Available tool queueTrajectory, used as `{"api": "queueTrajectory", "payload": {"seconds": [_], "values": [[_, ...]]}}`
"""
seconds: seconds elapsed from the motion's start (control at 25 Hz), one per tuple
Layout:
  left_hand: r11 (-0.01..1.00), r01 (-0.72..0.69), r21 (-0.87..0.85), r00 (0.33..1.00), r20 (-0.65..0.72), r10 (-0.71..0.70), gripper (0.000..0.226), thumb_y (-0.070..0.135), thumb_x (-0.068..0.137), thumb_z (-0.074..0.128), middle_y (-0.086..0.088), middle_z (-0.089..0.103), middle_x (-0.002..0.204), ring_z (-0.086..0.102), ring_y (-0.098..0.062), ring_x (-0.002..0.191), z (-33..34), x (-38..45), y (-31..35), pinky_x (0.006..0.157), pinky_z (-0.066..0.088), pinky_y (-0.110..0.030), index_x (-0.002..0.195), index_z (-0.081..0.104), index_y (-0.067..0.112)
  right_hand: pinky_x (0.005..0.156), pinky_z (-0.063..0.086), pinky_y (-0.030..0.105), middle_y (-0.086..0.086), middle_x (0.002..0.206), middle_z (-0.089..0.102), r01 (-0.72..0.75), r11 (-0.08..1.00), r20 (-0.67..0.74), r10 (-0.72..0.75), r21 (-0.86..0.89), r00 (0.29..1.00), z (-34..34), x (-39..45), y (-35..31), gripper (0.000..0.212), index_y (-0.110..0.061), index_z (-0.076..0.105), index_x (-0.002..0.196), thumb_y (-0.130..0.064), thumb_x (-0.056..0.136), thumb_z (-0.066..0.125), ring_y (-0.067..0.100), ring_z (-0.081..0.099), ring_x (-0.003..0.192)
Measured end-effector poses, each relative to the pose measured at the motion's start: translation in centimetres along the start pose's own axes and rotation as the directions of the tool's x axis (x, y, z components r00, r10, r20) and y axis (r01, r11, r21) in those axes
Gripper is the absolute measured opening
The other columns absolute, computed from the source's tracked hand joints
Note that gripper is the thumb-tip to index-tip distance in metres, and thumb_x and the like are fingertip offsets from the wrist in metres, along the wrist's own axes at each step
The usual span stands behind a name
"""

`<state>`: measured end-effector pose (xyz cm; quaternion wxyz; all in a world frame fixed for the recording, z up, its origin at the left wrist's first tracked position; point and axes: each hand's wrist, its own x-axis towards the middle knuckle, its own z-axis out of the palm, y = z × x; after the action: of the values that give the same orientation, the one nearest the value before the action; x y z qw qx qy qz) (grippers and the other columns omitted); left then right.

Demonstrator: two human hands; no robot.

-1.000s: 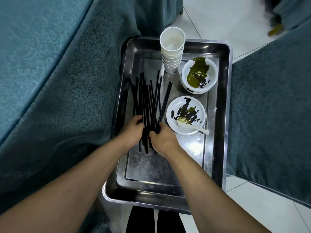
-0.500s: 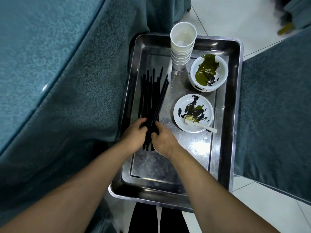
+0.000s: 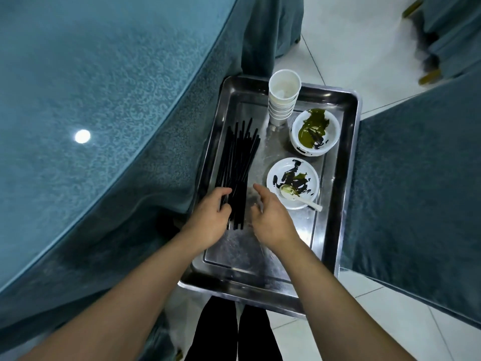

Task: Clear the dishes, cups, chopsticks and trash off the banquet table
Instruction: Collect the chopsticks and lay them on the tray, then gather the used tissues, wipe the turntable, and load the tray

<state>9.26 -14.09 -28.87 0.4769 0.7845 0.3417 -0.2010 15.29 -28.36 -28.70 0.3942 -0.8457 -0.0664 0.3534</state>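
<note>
One bundle of black chopsticks (image 3: pixel 238 169) lies lengthwise along the left side of a stainless steel tray (image 3: pixel 348 178), the far tips fanning slightly and the near ends gathered. The left hand (image 3: pixel 212 217) rests at the near end of the bundle, its fingers curled against the sticks from the left side; whether it grips them or only touches them cannot be told. The right hand (image 3: pixel 269 217) hovers just beside the bundle on its right, fingers relaxed and spread, holding nothing and apart from the sticks. The two hands stand apart, with the near ends of the chopsticks between them.

On the right side of the tray, a white plate (image 3: pixel 292 182) smeared with dark and green sauce carries a white spoon (image 3: pixel 299 198), whose handle reaches past the plate's near-right rim. Beyond it sits a white bowl (image 3: pixel 315 132) holding green residue. A stack of white paper cups (image 3: pixel 283 97) stands upright at the far edge of the tray, just beside the bowl.

To the left of the tray is the desk (image 3: pixel 91 100), covered with a teal patterned cloth that drapes down its edge. A second teal-draped surface (image 3: pixel 416 191) lies to the right. Pale floor tiles (image 3: pixel 351 35) show beyond the tray, and the person's dark trouser legs (image 3: pixel 234 332) appear below it.
</note>
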Motion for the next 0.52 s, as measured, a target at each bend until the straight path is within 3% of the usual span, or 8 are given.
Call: {"api": "queueTrajectory", "payload": {"seconds": [0.12,0.2,0.32,0.4,0.52], "values": [[0.999,-0.044,0.016,0.999,-0.031,0.045,0.042,0.016,0.103,0.047,0.001,0.055,0.141,0.057,-0.003,0.106,-0.9,-3.1,1.8,0.086,0.045,-0.017,0.144,0.049,0.026,0.097,0.032,0.016,-0.001,0.145,0.054,0.034,0.999,-0.015,-0.035,-0.027,0.999,-1.8,-2.3,-1.7,0.051,-0.022,0.046,0.148,-0.007,0.099,0.049,0.013,0.051,0.129],[0.996,-0.089,0.016,0.995,-0.037,0.09,0.042,0.015,0.102,0.048,0.003,0.052,0.144,0.051,-0.003,0.112,-1.7,-5.5,3.2,0.086,0.04,-0.011,0.143,0.05,0.025,0.097,0.03,0.015,0.0,0.145,0.054,0.061,0.997,-0.02,-0.062,-0.045,0.998,-3.2,-4.2,-3.2,0.051,-0.022,0.046,0.148,-0.008,0.099,0.049,0.013,0.05,0.13],[0.99,-0.144,-0.001,0.988,-0.06,0.144,0.041,0.014,0.101,0.049,0.004,0.056,0.14,0.055,-0.009,0.12,-2.9,-9.1,5.1,0.101,0.043,-0.024,0.141,0.052,0.024,0.107,0.036,0.026,0.0,0.149,0.05,0.091,0.993,-0.032,-0.093,-0.073,0.995,-5.0,-7.0,-5.4,0.049,-0.022,0.043,0.15,-0.013,0.101,0.048,0.016,0.049,0.134],[0.988,-0.155,-0.006,0.984,-0.086,0.154,0.041,0.015,0.101,0.049,0.003,0.06,0.133,0.06,-0.016,0.113,-3.9,-11.5,6.4,0.103,0.046,-0.032,0.141,0.052,0.026,0.109,0.038,0.029,-0.001,0.15,0.049,0.118,0.989,-0.052,-0.123,-0.086,0.991,-6.2,-8.8,-7.0,0.047,-0.023,0.043,0.149,-0.016,0.103,0.047,0.016,0.049,0.134],[0.987,-0.158,-0.024,0.982,-0.106,0.155,0.041,0.017,0.101,0.05,0.005,0.06,0.135,0.057,-0.012,0.119,-5.3,-15.2,8.3,0.105,0.043,-0.028,0.141,0.052,0.026,0.108,0.037,0.028,-0.003,0.15,0.049,0.159,0.983,-0.069,-0.165,-0.087,0.984,-7.8,-11.2,-9.5,0.045,-0.024,0.044,0.148,-0.018,0.104,0.046,0.012,0.047,0.135]]}}
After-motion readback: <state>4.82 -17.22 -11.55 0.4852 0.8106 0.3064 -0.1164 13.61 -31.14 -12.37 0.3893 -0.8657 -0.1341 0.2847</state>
